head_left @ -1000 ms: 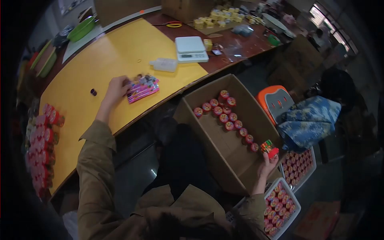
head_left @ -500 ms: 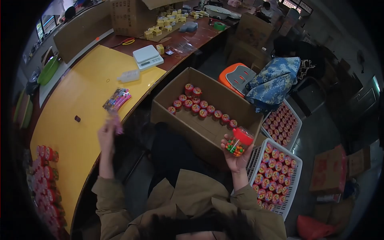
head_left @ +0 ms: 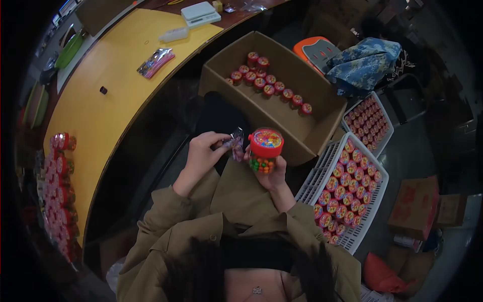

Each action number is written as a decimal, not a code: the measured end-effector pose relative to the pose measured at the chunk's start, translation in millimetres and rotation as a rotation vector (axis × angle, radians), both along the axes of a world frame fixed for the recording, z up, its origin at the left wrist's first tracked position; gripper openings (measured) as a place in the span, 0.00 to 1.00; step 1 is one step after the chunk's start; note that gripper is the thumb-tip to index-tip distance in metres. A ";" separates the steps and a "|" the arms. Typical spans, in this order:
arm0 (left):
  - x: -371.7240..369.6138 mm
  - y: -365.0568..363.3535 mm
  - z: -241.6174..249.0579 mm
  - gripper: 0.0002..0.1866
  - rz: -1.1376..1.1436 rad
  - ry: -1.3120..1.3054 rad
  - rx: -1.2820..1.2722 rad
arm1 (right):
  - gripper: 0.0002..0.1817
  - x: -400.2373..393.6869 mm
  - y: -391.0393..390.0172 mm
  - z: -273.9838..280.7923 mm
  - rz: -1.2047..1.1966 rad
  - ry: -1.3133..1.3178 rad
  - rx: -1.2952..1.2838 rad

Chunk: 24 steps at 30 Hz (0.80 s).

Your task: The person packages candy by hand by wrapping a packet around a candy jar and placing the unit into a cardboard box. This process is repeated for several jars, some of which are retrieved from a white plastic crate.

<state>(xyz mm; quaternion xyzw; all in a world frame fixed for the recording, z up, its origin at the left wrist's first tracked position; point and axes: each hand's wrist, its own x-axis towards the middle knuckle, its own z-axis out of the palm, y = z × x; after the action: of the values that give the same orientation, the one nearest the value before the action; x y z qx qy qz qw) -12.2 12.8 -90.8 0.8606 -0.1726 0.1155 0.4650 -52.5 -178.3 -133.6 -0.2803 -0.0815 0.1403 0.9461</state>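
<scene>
In my right hand (head_left: 271, 176) is a clear jar (head_left: 265, 150) with a red lid, a bright label on top and green and orange candies inside; it stands nearly upright. Beside it, my left hand (head_left: 204, 153) pinches a small shiny pink-purple packet (head_left: 236, 142) between thumb and fingers. The packet is close to the jar's left side; whether they touch is unclear. Beyond my hands, several red-lidded jars (head_left: 268, 90) stand inside a cardboard box (head_left: 322, 123). More packets (head_left: 157, 62) lie in a pile on the yellow table (head_left: 121, 65).
White crates (head_left: 371, 211) of red-lidded jars stand at the right. Many jars (head_left: 63, 191) line the table's left edge. A scale (head_left: 200, 13), a clear bottle (head_left: 174, 34) and a small dark cap (head_left: 103, 90) rest on the table. An orange-grey chair (head_left: 317, 53) stands behind the box.
My left hand has come from the table edge toward the jar with the packet. My right hand has moved left with the jar, now more upright. The view has shifted downward.
</scene>
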 end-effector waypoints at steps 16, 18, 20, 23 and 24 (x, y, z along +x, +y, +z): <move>2.2 12.4 -7.7 0.07 -0.001 0.487 -0.094 | 0.44 -12.1 -7.9 16.4 0.038 -0.053 0.296; 2.7 9.9 -15.7 0.06 -0.128 0.608 -0.281 | 0.45 -13.0 -7.4 13.7 0.071 -0.074 0.313; 3.7 11.2 -18.1 0.05 -0.253 0.723 -0.466 | 0.47 -10.6 -7.9 2.3 -0.024 -0.013 0.008; 2.3 22.7 -16.0 0.06 -0.407 0.867 -0.564 | 0.46 -9.1 -7.5 1.8 -0.087 -0.037 0.015; 2.2 28.0 -18.4 0.07 -0.499 0.902 -0.604 | 0.45 -9.4 -8.7 0.0 -0.130 -0.031 0.010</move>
<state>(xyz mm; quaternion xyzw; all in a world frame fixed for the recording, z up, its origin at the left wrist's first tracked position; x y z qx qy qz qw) -10.0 40.8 -109.3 0.5877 -0.1146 -0.3303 0.7297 -61.9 -187.0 -133.6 -0.2826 -0.0783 0.0738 0.9532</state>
